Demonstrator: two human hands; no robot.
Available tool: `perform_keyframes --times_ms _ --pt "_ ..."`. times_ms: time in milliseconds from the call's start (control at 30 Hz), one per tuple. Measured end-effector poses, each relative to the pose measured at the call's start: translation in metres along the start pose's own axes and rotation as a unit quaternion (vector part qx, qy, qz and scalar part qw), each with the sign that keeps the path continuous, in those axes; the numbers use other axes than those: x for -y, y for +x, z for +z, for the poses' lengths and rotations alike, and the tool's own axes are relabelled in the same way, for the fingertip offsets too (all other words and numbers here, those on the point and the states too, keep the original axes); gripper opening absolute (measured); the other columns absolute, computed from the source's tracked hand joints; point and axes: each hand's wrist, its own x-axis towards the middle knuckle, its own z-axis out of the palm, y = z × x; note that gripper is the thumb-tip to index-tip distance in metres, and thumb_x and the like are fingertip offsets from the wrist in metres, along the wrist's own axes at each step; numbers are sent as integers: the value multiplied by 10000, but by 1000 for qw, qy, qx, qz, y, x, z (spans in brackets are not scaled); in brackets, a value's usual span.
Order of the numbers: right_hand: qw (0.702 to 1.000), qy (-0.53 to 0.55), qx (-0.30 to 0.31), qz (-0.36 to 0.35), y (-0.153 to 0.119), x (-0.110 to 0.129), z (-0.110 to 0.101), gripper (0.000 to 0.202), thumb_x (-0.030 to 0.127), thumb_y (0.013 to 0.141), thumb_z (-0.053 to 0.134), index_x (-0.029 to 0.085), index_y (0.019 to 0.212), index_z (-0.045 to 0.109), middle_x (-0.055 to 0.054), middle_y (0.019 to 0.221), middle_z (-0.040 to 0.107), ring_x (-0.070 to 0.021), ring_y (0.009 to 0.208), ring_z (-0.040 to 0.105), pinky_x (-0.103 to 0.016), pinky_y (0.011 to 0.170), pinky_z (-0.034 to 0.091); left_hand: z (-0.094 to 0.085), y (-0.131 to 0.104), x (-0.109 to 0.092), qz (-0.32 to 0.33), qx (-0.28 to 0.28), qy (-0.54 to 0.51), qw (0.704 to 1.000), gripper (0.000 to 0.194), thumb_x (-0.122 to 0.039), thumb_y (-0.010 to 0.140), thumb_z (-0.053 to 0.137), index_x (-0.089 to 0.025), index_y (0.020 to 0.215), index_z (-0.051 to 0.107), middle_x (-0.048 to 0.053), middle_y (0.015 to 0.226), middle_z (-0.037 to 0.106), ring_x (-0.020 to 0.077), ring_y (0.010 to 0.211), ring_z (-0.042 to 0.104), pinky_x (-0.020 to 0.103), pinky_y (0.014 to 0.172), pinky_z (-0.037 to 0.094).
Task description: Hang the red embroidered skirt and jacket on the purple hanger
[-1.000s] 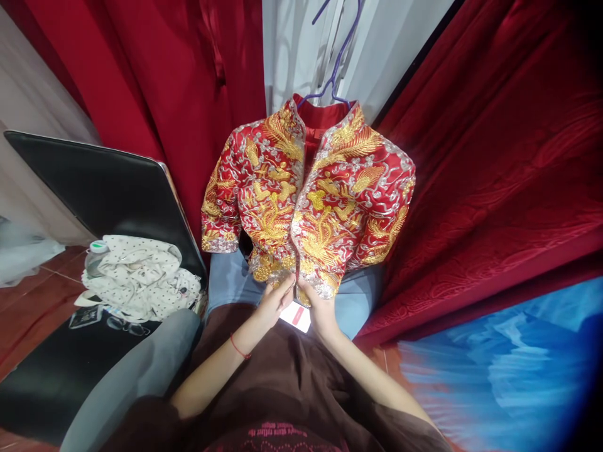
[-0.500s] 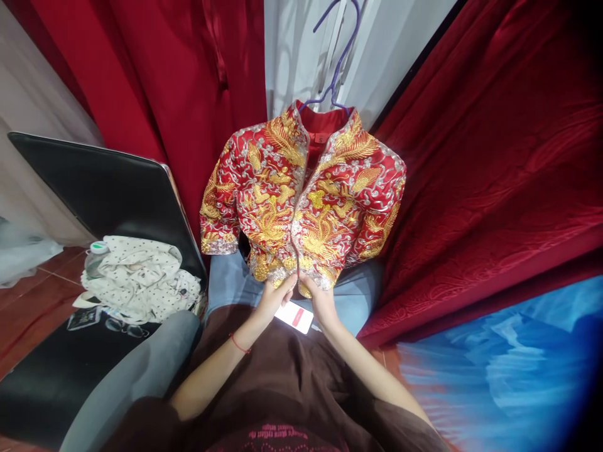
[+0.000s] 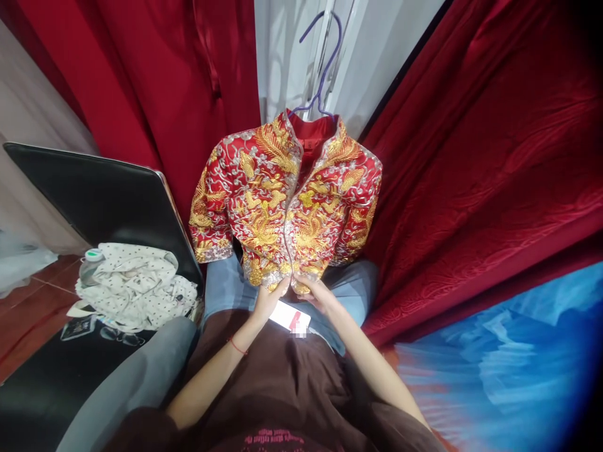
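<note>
A short red jacket [image 3: 311, 220], embroidered in gold and silver, hangs on a purple hanger [image 3: 325, 69] in front of me. Its stand collar parts at the top, and its front edges come together lower down. At the bottom hem, left of the opening, my left hand [image 3: 271, 298] is closed on the cloth. My right hand [image 3: 315, 292] pinches the hem just right of the opening, its thumb towards the middle. Under both hands a lit phone [image 3: 285, 316] lies on my lap. The undersides of my fingers are hidden.
To the left, a black folding chair [image 3: 94, 194] holds a white dotted cloth [image 3: 136, 282], a bottle [image 3: 93, 257] and sunglasses [image 3: 121, 336]. Red curtains [image 3: 471, 157] hang on both sides. Blue tulle [image 3: 509, 358] spreads at the lower right.
The jacket and hanger have shifted slightly left and down in view, the collar tipping towards me. My right hand has turned at the hem. Both hands keep hold.
</note>
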Motion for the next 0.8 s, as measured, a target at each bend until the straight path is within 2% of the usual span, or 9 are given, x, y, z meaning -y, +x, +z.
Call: perform_keyframes --times_ms 33,100,167,300,367,433,567,633,800 --pt "995 -65 61 50 -5 8 -8 514 641 642 802 161 763 662 -3 542 628 -97 436 506 -222 431 385 -2 2 1 8 -7 0 1000 357 -436 747 791 -194 999 720 66 1041 751 220 1109 665 344 1025 478" --pt "953 -202 180 136 -23 26 -27 627 747 701 695 122 746 678 -13 487 609 -89 366 471 -223 407 365 -5 4 2 0 -11 -14 1000 434 -410 742 802 -192 1106 713 86 1179 730 245 1219 624 389 1120 422" --pt "927 -281 215 123 -46 42 -40 665 769 787 583 112 778 690 -21 510 632 -98 370 501 -228 436 393 -5 3 1 -36 -13 -52 998 516 -399 717 827 -184 1168 698 101 1217 719 262 1202 637 424 1104 448" --pt "923 -360 88 -99 -76 55 -36 455 600 912 556 169 869 697 -1 635 682 -135 505 597 -252 550 451 1 -3 -5 -120 -7 -145 982 620 -357 663 872 -178 1221 667 119 1246 704 269 1105 687 427 948 567" --pt "887 -411 15 -209 -75 53 -22 332 493 945 563 190 919 699 -9 710 701 -154 602 628 -269 617 463 4 -7 -12 -137 -7 -162 977 577 -331 655 879 -168 1173 683 119 1229 710 259 1072 700 396 896 589" --pt "829 -478 -33 -288 -64 48 -7 229 396 953 582 199 1004 686 -39 841 731 -181 742 659 -302 728 474 6 -9 -18 -144 -13 -163 976 528 -317 655 879 -154 1123 696 119 1187 726 250 1024 715 373 856 597" --pt "691 -633 -71 -342 -39 36 14 195 310 950 599 172 1083 634 -106 1031 721 -240 939 658 -367 863 430 5 -11 -25 -150 -32 -159 975 497 -307 649 880 -150 1089 708 112 1128 747 220 923 731 339 805 595" --pt "645 -673 -91 -350 -32 31 19 194 300 965 577 157 1089 620 -114 1019 716 -244 921 653 -369 847 411 5 -10 -26 -154 -36 -165 974 490 -300 637 885 -158 1075 717 104 1123 751 214 923 730 326 798 592" --pt "608 -696 -97 -369 -32 24 14 194 291 1014 496 156 1083 616 -84 964 716 -214 873 643 -346 837 380 4 -8 -23 -167 -40 -171 970 514 -291 639 889 -161 1103 710 104 1120 750 214 917 730 322 764 600"
